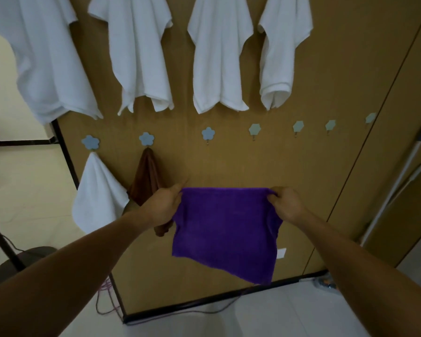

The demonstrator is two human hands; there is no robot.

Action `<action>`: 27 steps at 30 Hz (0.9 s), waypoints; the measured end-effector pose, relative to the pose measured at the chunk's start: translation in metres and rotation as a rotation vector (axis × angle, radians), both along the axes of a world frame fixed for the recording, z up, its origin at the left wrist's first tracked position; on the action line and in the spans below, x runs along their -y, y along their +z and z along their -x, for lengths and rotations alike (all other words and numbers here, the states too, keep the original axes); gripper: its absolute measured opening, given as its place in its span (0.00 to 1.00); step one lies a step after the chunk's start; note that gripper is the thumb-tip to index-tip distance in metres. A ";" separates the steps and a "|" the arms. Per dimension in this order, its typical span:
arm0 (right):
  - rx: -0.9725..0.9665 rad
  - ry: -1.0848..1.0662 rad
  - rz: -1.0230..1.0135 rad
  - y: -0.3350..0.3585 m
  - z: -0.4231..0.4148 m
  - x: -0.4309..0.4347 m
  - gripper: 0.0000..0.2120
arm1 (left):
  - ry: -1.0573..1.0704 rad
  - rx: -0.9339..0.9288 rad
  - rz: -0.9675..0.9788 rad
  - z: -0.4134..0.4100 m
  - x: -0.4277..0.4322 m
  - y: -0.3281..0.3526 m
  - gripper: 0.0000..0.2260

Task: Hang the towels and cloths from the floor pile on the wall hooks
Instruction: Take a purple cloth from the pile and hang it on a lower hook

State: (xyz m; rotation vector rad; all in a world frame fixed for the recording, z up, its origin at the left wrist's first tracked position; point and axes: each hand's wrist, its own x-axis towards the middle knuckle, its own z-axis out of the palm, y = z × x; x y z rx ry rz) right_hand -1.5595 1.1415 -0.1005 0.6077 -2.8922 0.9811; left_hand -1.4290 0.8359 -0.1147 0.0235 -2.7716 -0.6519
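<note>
Your left hand (164, 203) and right hand (286, 203) each pinch a top corner of the purple cloth (225, 229), low before the board (301, 166). Gather its top edge and loop it onto the bare 3rd hook (207, 133) from the board's left edge.

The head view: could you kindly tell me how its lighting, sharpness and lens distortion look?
In the head view, light is dim and even, without glare; the wide lens fans the white towels outward and bends the board's right edge; the purple cloth is fairly sharp, while the forearms in the head view's lower corners look soft.
</note>
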 end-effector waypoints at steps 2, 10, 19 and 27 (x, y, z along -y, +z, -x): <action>-0.046 0.010 0.070 0.005 0.003 0.014 0.15 | -0.038 -0.025 -0.003 0.008 0.008 -0.001 0.22; -0.108 -0.051 0.236 0.012 0.040 0.063 0.17 | 0.175 -0.277 -0.264 0.058 0.004 0.007 0.14; 0.251 0.343 0.306 -0.002 0.107 0.093 0.16 | 0.256 -0.183 -0.721 0.116 0.004 0.018 0.15; 0.252 0.492 0.500 0.002 0.159 0.127 0.05 | 0.121 -0.010 -0.548 0.158 0.011 0.021 0.11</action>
